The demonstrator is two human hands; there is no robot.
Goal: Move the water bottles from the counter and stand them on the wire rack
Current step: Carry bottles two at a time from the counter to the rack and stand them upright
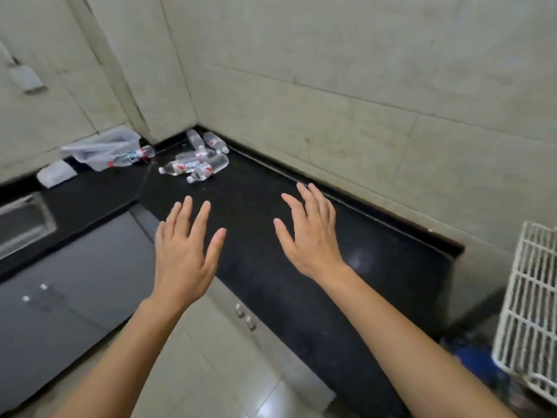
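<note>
black counter (256, 188) runs along a tiled wall into a corner, where bottles (196, 164) lie on their sides in a loose heap. left hand (184, 254) and right hand (310, 236) hover above the counter, both empty, fingers spread, well apart from the bottles. white rack (530, 312) stands at far right.

From where I sit, the wire rack (530, 312) runs off the right edge, so I see only its left part. The water bottles (196, 164) lie heaped in the far corner, overlapping and too small for me to count or read their labels. A plastic bag (102, 147) covers part of another bottle (135, 155). The sink (21, 224) is cut by the left edge and blurred. Below the rack, something blue (470, 357) is too smeared to identify
</note>
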